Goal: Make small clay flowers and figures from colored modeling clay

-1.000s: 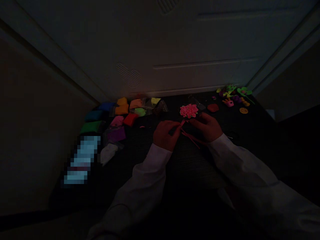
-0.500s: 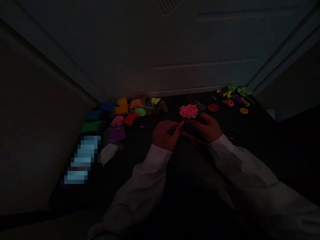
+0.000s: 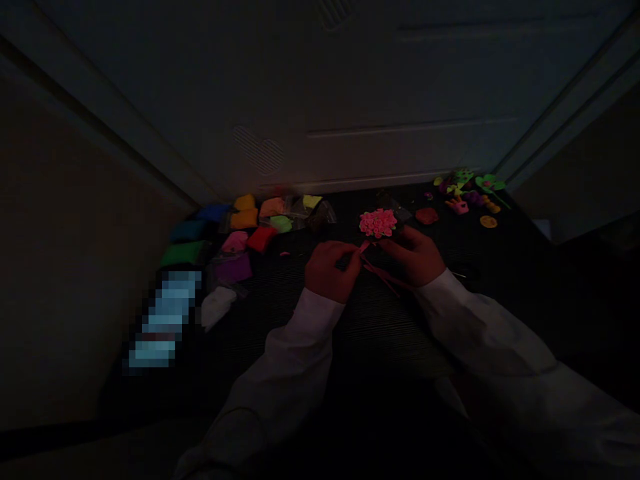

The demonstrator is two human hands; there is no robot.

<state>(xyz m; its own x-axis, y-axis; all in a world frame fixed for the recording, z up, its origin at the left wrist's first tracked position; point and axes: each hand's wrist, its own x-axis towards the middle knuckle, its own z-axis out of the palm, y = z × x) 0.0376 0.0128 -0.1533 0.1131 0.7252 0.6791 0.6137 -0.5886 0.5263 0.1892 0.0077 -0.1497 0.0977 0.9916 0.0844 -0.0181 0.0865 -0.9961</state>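
Observation:
In the dim head view, a bouquet of small pink roses [image 3: 378, 223] with pale green edging stands up between my hands. My right hand [image 3: 420, 257] is closed at the bouquet's lower right side, thumb and fingers pinched on its base, which is mostly hidden. A pink ribbon [image 3: 383, 274] hangs below the flowers, its loose tails trailing down to the right. My left hand [image 3: 330, 270] pinches this ribbon at the bouquet's lower left, between thumb and forefinger.
Packets of coloured clay, such as a red packet [image 3: 262, 239] and a green packet [image 3: 185, 253], lie at left. Below them is a blurred lit screen [image 3: 165, 320]. Clay flowers [image 3: 490, 183], a reddish lump [image 3: 427, 215] and an orange disc [image 3: 489, 221] lie at right. A panelled surface [image 3: 350, 87] rises behind.
Both hands, the bouquet and the ribbon keep almost the same places. The picture is slightly darker now.

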